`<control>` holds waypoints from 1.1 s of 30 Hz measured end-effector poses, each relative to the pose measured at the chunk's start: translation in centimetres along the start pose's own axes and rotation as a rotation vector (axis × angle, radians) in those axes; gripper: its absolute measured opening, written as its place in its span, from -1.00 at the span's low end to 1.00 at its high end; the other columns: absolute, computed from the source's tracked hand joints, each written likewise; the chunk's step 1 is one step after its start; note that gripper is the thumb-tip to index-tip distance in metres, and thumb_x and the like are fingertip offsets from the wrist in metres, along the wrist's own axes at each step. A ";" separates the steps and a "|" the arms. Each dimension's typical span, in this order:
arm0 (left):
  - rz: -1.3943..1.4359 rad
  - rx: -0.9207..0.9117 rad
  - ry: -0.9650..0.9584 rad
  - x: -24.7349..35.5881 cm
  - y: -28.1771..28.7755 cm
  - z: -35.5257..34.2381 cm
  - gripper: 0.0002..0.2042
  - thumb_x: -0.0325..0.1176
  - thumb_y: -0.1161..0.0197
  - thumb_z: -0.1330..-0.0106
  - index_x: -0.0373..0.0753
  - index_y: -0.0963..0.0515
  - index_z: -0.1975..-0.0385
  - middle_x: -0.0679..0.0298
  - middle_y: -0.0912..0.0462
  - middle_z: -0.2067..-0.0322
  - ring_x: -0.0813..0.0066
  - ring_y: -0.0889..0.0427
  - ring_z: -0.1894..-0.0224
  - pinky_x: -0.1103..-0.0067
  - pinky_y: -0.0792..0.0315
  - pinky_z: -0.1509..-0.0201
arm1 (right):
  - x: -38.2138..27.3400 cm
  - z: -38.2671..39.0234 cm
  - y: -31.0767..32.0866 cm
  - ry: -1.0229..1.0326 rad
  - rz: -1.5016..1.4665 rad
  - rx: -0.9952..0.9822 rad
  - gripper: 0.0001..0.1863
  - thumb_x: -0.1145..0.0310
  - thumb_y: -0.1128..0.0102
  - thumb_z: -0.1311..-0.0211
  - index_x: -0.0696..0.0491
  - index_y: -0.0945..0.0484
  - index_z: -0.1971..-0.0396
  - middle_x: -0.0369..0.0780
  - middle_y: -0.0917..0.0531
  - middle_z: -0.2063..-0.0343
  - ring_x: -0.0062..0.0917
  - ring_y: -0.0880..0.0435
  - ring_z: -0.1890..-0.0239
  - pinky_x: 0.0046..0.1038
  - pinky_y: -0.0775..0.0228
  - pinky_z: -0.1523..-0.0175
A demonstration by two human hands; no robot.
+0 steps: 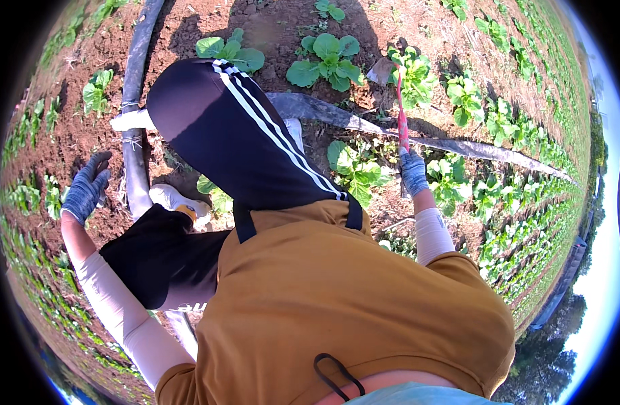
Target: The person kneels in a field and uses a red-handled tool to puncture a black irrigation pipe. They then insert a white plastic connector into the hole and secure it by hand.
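My right hand [412,172], in a grey-blue knit glove, is closed around the red handle of a small hoe [402,125]. The handle points away from me, and its greyish blade [380,71] is near the soil between two leafy green plants. To the left, my left hand [87,187], gloved the same way, hangs over the soil with its fingers apart and nothing in them. Nearest to it are a small seedling [55,197] and a dark hose. A leafy plant [356,173] grows just left of my right hand.
A dark hose [136,101] runs along the left, and a flat dark hose [472,148] crosses behind my knee to the right. Leafy plants [325,62] stand in rows on reddish soil. My bent legs and a white shoe [177,198] are among them. Trees [546,351] line the far right.
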State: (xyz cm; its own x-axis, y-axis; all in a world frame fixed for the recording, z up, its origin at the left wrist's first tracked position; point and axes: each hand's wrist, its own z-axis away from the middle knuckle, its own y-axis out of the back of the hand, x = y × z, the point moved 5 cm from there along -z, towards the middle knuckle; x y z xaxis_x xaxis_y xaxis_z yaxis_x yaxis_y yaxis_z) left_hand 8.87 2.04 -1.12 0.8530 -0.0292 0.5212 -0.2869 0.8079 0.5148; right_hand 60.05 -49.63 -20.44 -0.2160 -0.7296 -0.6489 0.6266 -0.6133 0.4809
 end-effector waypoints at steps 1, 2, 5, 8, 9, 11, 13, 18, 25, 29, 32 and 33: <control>0.004 0.008 0.012 0.0 0.0 0.1 -0.59 -0.47 0.00 -0.29 -0.15 -0.24 -0.17 0.14 -0.38 -0.09 0.56 -0.40 0.03 0.70 -0.36 0.18 | 1.1 0.7 0.7 0.050 0.202 0.025 -0.59 0.00 -0.03 -0.20 0.05 -0.46 0.19 -0.32 -0.45 0.70 -0.64 -0.38 0.76 -0.59 -0.27 0.69; 0.010 0.016 0.028 -0.3 -0.2 0.2 -0.59 -0.47 0.00 -0.29 -0.14 -0.24 -0.17 0.15 -0.39 -0.08 0.57 -0.42 0.08 0.70 -0.36 0.22 | 3.1 0.8 0.6 -0.013 0.141 0.005 -0.56 -0.02 -0.02 -0.19 0.10 -0.48 0.22 -0.25 -0.51 0.65 -0.55 -0.44 0.68 -0.49 -0.35 0.57; 0.002 0.018 0.054 0.5 -0.4 0.2 -0.58 -0.47 -0.01 -0.28 -0.14 -0.25 -0.16 0.18 -0.43 -0.05 0.62 -0.43 0.26 0.72 -0.35 0.35 | 5.3 -1.4 0.5 0.131 0.466 0.061 -0.53 -0.03 0.01 -0.19 0.14 -0.49 0.25 -0.07 -0.57 0.54 -0.30 -0.54 0.48 -0.32 -0.35 0.29; 0.007 0.031 0.037 0.6 -0.4 -0.1 -0.59 -0.46 -0.02 -0.28 -0.14 -0.26 -0.15 0.20 -0.46 -0.01 0.66 -0.38 0.41 0.72 -0.32 0.46 | 1.0 -5.0 -1.7 0.199 0.519 0.105 -0.51 -0.04 0.06 -0.21 0.15 -0.48 0.23 0.06 -0.58 0.42 -0.08 -0.56 0.32 -0.27 -0.37 0.21; 0.007 0.036 0.026 0.4 -0.4 -0.4 -0.59 -0.46 -0.02 -0.28 -0.14 -0.27 -0.15 0.21 -0.47 0.00 0.68 -0.35 0.46 0.72 -0.30 0.50 | -0.4 -6.2 -2.4 0.193 0.583 0.127 -0.49 -0.06 0.08 -0.21 0.14 -0.45 0.20 0.08 -0.57 0.39 -0.01 -0.54 0.26 -0.23 -0.36 0.19; -0.010 0.014 0.032 0.0 -0.4 -0.7 -0.60 -0.45 -0.02 -0.28 -0.12 -0.28 -0.14 0.23 -0.47 0.00 0.67 -0.36 0.45 0.71 -0.30 0.51 | -1.5 -8.5 -3.0 0.195 0.657 0.138 -0.48 -0.08 0.10 -0.20 0.12 -0.42 0.17 0.10 -0.56 0.32 0.01 -0.52 0.20 -0.18 -0.34 0.17; -0.042 0.009 0.034 -0.5 -0.4 -0.8 -0.61 -0.44 -0.02 -0.28 -0.11 -0.28 -0.13 0.23 -0.47 0.00 0.68 -0.35 0.46 0.72 -0.29 0.52 | 0.0 -8.6 -3.1 0.111 0.723 0.124 -0.51 -0.05 0.08 -0.21 0.12 -0.42 0.17 0.08 -0.56 0.31 -0.03 -0.53 0.25 -0.23 -0.35 0.18; 0.024 0.074 0.033 0.0 -0.2 0.5 -0.61 -0.45 -0.03 -0.28 -0.10 -0.28 -0.13 0.24 -0.47 0.02 0.69 -0.32 0.48 0.72 -0.26 0.54 | 9.0 -4.2 0.4 0.103 0.773 0.137 -0.60 0.06 -0.05 -0.17 0.10 -0.46 0.19 -0.04 -0.58 0.40 -0.30 -0.52 0.44 -0.39 -0.35 0.27; 0.008 0.095 -0.095 -1.3 0.1 -1.3 -0.59 -0.49 0.00 -0.27 -0.11 -0.26 -0.15 0.25 -0.46 0.01 0.71 -0.32 0.53 0.74 -0.25 0.55 | 9.2 0.4 1.4 -0.157 0.247 0.062 -0.58 0.00 -0.06 -0.17 0.12 -0.50 0.32 -0.19 -0.55 0.61 -0.46 -0.46 0.60 -0.42 -0.33 0.42; -0.002 0.067 -0.045 -0.2 -0.1 -0.7 -0.59 -0.50 0.02 -0.28 -0.11 -0.26 -0.15 0.25 -0.46 0.01 0.73 -0.29 0.58 0.76 -0.24 0.56 | 4.3 0.5 -1.7 -0.177 0.132 -0.029 -0.59 -0.04 0.03 -0.22 0.06 -0.45 0.44 -0.31 -0.44 0.71 -0.59 -0.39 0.74 -0.51 -0.29 0.65; -0.022 0.037 -0.006 1.6 -0.3 0.2 -0.60 -0.48 0.02 -0.29 -0.13 -0.26 -0.15 0.20 -0.44 -0.01 0.70 -0.38 0.41 0.75 -0.32 0.44 | 3.4 -0.4 -3.1 -0.285 -0.089 -0.015 -0.55 -0.06 0.10 -0.24 0.04 -0.44 0.54 -0.33 -0.38 0.78 -0.60 -0.36 0.79 -0.50 -0.26 0.69; -0.035 0.048 -0.017 0.8 -0.2 0.1 -0.60 -0.45 0.00 -0.30 -0.15 -0.25 -0.16 0.20 -0.42 -0.02 0.71 -0.34 0.43 0.75 -0.31 0.47 | 2.9 -0.1 -3.5 -0.275 -0.168 -0.029 -0.57 -0.06 0.08 -0.23 0.02 -0.45 0.54 -0.36 -0.34 0.78 -0.62 -0.32 0.79 -0.55 -0.19 0.71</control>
State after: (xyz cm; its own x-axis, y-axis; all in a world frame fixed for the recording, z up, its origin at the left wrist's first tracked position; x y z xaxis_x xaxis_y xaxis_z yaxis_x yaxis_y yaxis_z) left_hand 9.59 1.75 -0.74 0.8553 -0.0670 0.5138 -0.2782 0.7772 0.5645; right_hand 57.33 -49.54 -24.07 -0.5101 -0.6757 -0.5321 0.5853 -0.7261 0.3610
